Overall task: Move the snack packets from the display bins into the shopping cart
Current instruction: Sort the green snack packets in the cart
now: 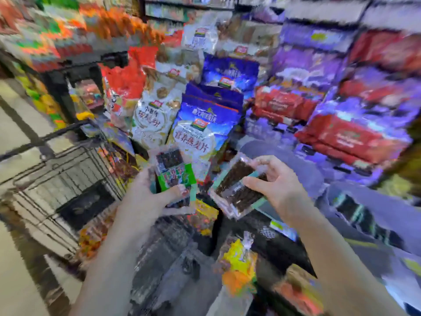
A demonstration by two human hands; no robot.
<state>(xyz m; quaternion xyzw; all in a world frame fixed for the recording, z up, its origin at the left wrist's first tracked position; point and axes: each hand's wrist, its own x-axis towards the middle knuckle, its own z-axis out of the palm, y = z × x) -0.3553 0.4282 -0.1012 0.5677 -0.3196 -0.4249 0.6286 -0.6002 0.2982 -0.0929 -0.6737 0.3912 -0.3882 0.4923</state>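
The picture is blurred by motion. My left hand (148, 192) grips a small clear snack packet with a green label (174, 173), held upright, thumb across its lower front. My right hand (275, 181) pinches a second clear packet of dark snack sticks (237, 188) by its right edge, tilted. Both packets hang above the display bins (205, 220) holding loose colourful packets. The black wire shopping cart (68, 183) stands to the left of my left hand, its handle (45, 137) toward the aisle.
Large blue (200, 133), white (152, 115) and red (123, 87) bags stand behind the bins. Shelves of red and purple boxes (353, 133) fill the right side. Yellow and orange packets (239, 270) lie in the near bin. Pale floor (18, 258) runs along the left.
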